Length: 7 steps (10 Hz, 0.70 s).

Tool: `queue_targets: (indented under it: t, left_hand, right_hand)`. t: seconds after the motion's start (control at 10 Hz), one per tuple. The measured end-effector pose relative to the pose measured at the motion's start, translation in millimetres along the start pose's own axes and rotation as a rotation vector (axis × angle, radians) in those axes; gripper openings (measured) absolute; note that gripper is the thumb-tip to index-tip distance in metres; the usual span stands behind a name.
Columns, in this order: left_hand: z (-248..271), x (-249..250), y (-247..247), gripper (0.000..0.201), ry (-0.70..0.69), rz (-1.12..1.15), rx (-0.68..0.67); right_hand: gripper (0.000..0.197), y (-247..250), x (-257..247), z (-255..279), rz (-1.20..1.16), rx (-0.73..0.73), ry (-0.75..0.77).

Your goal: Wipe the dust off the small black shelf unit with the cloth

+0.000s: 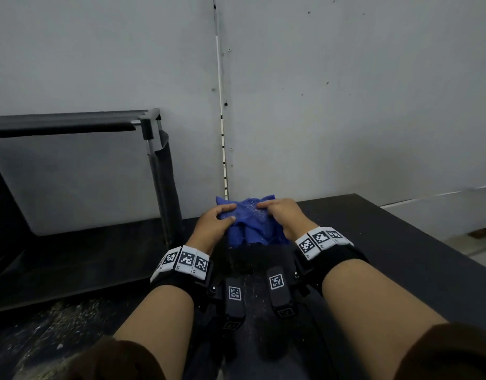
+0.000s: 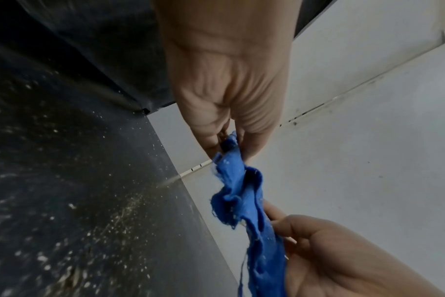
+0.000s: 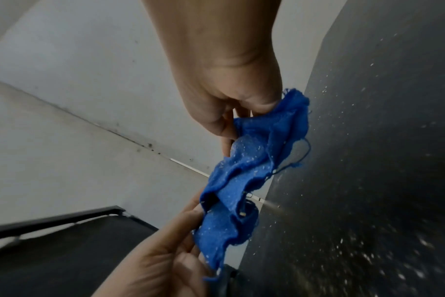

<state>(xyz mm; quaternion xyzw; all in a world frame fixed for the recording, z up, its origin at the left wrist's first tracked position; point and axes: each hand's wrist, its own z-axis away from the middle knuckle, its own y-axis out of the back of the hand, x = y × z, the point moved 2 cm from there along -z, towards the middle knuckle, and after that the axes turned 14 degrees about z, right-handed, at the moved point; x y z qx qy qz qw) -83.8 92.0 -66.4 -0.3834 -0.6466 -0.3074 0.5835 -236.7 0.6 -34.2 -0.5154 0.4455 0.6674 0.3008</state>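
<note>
Cloth (image 1: 251, 220) at 12 o'clock, stretched between your hands.
Your left hand (image 1: 213, 224) and right hand (image 1: 284, 215) pinch its ends above the dusty black shelf unit (image 1: 387, 242).

Probably workshop or storage room: bare grey panel walls (image 1: 346, 91), dusty black shelf top (image 1: 401, 256).

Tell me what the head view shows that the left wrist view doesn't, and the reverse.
Only the head view shows the black shelf frame standing at the left against the wall, the marker-covered wrist bands, and both forearms. Only the left wrist view shows the left hand's palm side and the thick scatter of pale dust specks on the dark surface close up. Both show the blue cloth, speckled with dust, pinched between the left hand and the right hand, near the grey wall.
</note>
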Motion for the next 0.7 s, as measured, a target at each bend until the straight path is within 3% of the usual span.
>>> queue_targets:
  t: [0.2,0.3,0.6,0.7]
  left_hand:
    - [-38.0,-34.9,6.3,0.04,0.005,-0.119,0.064]
    - [-45.2,-45.4,8.9,0.041,0.006,-0.225,0.091]
    - [-50.2,-68.7,18.7,0.043,0.054,-0.303,0.037]
    - [-44.3,-61.5,19.0,0.041,0.055,-0.252,0.026]
  right_hand:
    - [0.04,-24.0,18.0,-58.7,0.278,-0.04,0.04]
    - [0.034,-26.1,26.6,-77.6,0.392,-0.045,0.003]
    - [0.044,-34.8,45.1,-89.5,0.515,-0.123,0.033]
    - [0.047,-33.8,48.2,-92.5,0.455,-0.061,0.063]
